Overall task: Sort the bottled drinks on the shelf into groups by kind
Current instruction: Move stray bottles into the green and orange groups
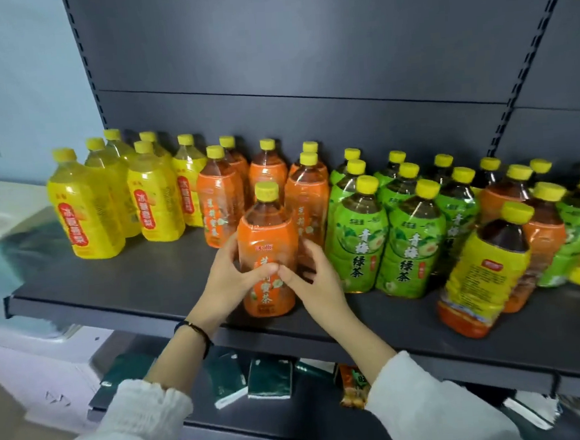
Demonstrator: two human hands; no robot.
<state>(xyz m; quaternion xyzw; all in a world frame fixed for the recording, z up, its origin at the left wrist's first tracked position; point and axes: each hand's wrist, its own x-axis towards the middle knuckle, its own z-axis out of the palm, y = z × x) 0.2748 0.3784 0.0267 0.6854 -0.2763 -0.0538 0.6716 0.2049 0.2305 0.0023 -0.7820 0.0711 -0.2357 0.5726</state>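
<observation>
Step in hand: setting one orange bottle (267, 228) into its group. The bottle stands upright at the front of the shelf (131, 282), just ahead of the orange group (219, 207) and just beside the green group (355, 246).

Hands:
- Left hand (231, 279): fingers curled round the bottle's left side, thumb on the label.
- Right hand (315, 281): fingers curled at the right side, thumb on the label, tip to tip with the left thumb.

Next move, as judged: let go once the bottle sits square, then reach right into the mixed cluster (484, 275) for another stray. Those bottles are packed close, so the lift should go straight up to spare the neighbours.

Count, by caps:
- Yellow group (85, 213), far left: six.
- Orange group, centre: five, plus the held one.
- Green group: about eight, the rear ones partly hidden.
- Mixed cluster, right: about seven, with yellow, orange and green labels together. It runs off the frame edge, so the total is uncertain.
</observation>
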